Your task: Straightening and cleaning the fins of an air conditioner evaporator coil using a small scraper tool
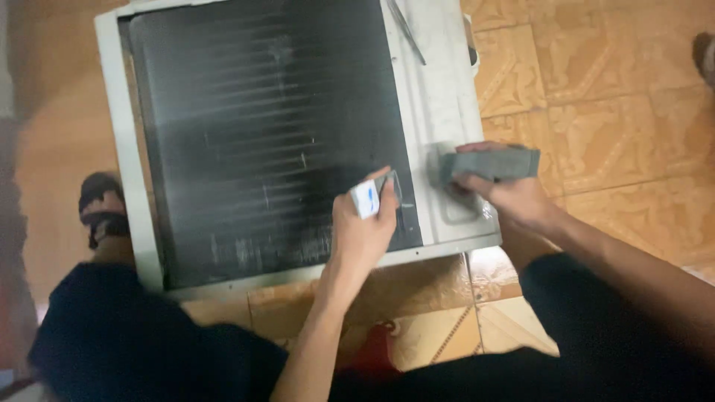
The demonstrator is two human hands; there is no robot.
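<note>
Dark-clothed knees (119, 335) frame the tiled floor (596, 112) beneath a white air-conditioner unit (447, 97). The left hand (361, 231) pinches a small white-and-blue block (365, 199) against the black fin coil (268, 141); the right hand (514, 197) grips a grey block (491, 164) over the side panel, perhaps steadying the unit.

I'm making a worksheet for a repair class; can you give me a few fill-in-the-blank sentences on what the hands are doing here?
1. The left hand holds a small white and ____ object against the dark finned panel.
2. The right hand grips a ____ rectangular block.
3. The white metal unit lies on an orange patterned ____ floor.

Missing words: blue; grey; tile
</note>
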